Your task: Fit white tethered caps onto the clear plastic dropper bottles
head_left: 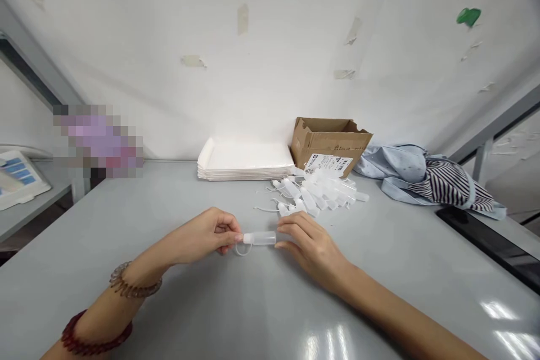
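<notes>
A small translucent plastic squeeze bottle (264,238) lies level between my two hands, just above or on the grey table. At its nozzle end, the thumb and fingers of my left hand (213,232) are pinched together on the tip. A thin cap strap (243,252) loops below the nozzle. The bottle's base end sits at the fingertips of my right hand (310,244), which are closed around it with the thumb below. Behind my right hand is a loose pile of similar bottles (323,188), some with straps sticking out.
Several white padded envelopes (248,160) are stacked against the wall. An open cardboard box (331,143) stands behind the bottle pile. To the right are a bundled light-blue and striped cloth (447,180) and a long black object (489,244). A white tray (19,180) sits at far left.
</notes>
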Demonstrator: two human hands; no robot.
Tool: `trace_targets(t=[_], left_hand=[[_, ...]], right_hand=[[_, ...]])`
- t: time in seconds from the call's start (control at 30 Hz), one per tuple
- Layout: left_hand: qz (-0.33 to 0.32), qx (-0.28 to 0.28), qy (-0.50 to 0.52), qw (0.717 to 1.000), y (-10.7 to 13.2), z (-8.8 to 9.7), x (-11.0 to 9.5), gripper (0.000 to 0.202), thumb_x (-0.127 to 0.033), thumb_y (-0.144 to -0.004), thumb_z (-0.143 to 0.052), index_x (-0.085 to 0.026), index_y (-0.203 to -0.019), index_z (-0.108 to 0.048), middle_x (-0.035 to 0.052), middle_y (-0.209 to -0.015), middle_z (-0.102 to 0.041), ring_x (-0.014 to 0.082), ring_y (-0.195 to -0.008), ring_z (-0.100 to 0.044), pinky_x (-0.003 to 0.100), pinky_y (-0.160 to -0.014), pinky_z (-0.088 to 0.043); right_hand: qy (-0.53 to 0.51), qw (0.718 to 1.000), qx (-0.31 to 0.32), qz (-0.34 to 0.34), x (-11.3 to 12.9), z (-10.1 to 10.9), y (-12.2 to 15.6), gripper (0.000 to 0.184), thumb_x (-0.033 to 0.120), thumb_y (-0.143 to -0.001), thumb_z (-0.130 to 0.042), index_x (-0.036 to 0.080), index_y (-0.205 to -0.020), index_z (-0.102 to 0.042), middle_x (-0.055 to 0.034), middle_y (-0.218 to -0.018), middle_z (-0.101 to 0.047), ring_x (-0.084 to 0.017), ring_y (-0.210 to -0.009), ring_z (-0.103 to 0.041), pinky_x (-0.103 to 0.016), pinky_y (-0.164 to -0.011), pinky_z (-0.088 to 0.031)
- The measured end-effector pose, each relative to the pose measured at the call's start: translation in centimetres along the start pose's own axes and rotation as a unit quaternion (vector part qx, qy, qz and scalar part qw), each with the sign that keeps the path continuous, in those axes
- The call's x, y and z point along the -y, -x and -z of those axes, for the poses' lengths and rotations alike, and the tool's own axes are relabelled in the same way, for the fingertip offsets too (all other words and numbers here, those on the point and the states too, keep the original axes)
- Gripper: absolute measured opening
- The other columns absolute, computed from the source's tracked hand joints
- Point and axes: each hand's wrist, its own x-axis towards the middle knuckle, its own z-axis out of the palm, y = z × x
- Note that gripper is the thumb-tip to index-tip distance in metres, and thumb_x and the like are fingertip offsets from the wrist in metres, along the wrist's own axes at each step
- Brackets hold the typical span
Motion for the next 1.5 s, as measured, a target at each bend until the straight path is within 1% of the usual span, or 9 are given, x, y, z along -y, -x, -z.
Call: trace_targets(t=[0.13,0.3,0.4,0.57,0.67,0.77,1.13,1.3,1.5], left_hand=[[0.021,-0.001,-0.041,0.999,0.3,1.3,0.6,0.029,-0.042,-0.079,-0.054,-0.017,-0.069,-0.062,-0.0020,-0.059,-0.055,0.0129,-0.058,-0.050,0.021,-0.054,-0.037],[0.032,-0.133,-0.132,0.982,0.1,1.9,1.2,0.037,-0.047,-0.083,-0.045,-0.018,-0.064,-0.056,-0.0016,-0.058,-0.051,0.0139,-0.055,-0.048,0.022,-0.051,-0.033],[0.020,-0.164,-0.167,0.972,-0.1,1.3,0.9,0.039,-0.050,-0.084,-0.043,-0.018,-0.065,-0.057,-0.0002,-0.062,-0.055,0.0159,-0.059,-0.051,0.023,-0.053,-0.035],[-0.065,-0.125,-0.152,0.978,0.1,-0.6,0.2,0.041,-0.052,-0.076,-0.059,-0.023,-0.104,-0.061,0.0045,-0.107,-0.061,0.0217,-0.096,-0.055,0.028,-0.080,-0.043],[-0.093,-0.060,-0.154,0.982,0.2,-1.4,0.2,0.043,-0.050,-0.072,-0.064,-0.026,-0.107,-0.060,0.0037,-0.109,-0.059,0.0216,-0.097,-0.054,0.029,-0.083,-0.043],[-0.091,-0.052,-0.161,0.981,0.0,-1.7,0.4,0.035,-0.046,-0.074,-0.064,-0.025,-0.102,-0.062,0.0029,-0.104,-0.061,0.0213,-0.094,-0.055,0.029,-0.080,-0.043],[-0.098,-0.103,-0.192,0.971,-0.7,-2.0,0.5,0.019,-0.036,-0.077,-0.060,-0.021,-0.089,-0.065,0.0019,-0.091,-0.064,0.0200,-0.084,-0.056,0.028,-0.075,-0.042],[-0.098,-0.118,-0.200,0.968,-0.9,-2.2,0.7,0.018,-0.035,-0.078,-0.060,-0.020,-0.088,-0.064,0.0030,-0.089,-0.063,0.0198,-0.083,-0.056,0.029,-0.073,-0.043],[-0.114,-0.155,-0.175,0.966,-1.1,-2.6,0.8,0.027,-0.040,-0.082,-0.054,-0.020,-0.097,-0.063,0.0066,-0.098,-0.062,0.0224,-0.093,-0.056,0.032,-0.078,-0.046]], right_hand=[[0.101,0.994,-0.011,-0.027,-0.5,0.3,-0.2,0.006,0.019,-0.088,-0.053,0.015,-0.092,-0.056,-0.0135,-0.095,-0.059,-0.023,-0.086,-0.053,-0.037,-0.069,-0.048],[0.076,0.988,-0.026,-0.130,-1.3,1.3,-0.3,0.006,0.023,-0.088,-0.052,0.017,-0.090,-0.052,-0.0097,-0.091,-0.055,-0.021,-0.084,-0.053,-0.035,-0.070,-0.048],[0.066,0.980,0.000,-0.189,-1.9,1.7,-0.4,0.007,0.024,-0.087,-0.052,0.018,-0.090,-0.050,-0.0082,-0.092,-0.054,-0.021,-0.086,-0.054,-0.035,-0.070,-0.049],[0.146,0.964,0.064,-0.213,-2.3,1.7,-0.4,0.006,0.023,-0.086,-0.052,0.017,-0.085,-0.050,-0.0091,-0.091,-0.056,-0.022,-0.078,-0.057,-0.032,-0.062,-0.047],[0.204,0.946,0.111,-0.227,-2.0,1.7,-0.5,0.009,0.025,-0.088,-0.049,0.017,-0.085,-0.052,-0.0093,-0.089,-0.060,-0.020,-0.064,-0.058,-0.029,-0.052,-0.040],[0.215,0.932,0.147,-0.252,-1.7,1.8,-0.5,0.012,0.026,-0.090,-0.047,0.016,-0.088,-0.053,-0.0092,-0.084,-0.063,-0.021,-0.064,-0.061,-0.027,-0.048,-0.035],[0.037,0.924,0.080,-0.371,-1.7,1.7,-0.7,0.023,0.026,-0.080,-0.052,0.012,-0.098,-0.056,-0.0062,-0.079,-0.067,-0.014,-0.048,-0.055,-0.026,-0.048,-0.038],[-0.195,0.863,0.072,-0.460,-1.9,2.5,-1.1,0.021,0.026,-0.069,-0.061,0.013,-0.085,-0.061,-0.0016,-0.066,-0.064,-0.013,-0.053,-0.056,-0.022,-0.046,-0.040],[-0.332,0.810,0.070,-0.479,-1.0,3.6,-2.0,0.022,0.032,-0.069,-0.063,0.014,-0.080,-0.064,0.0014,-0.062,-0.057,-0.007,-0.045,-0.043,-0.020,-0.040,-0.031]])
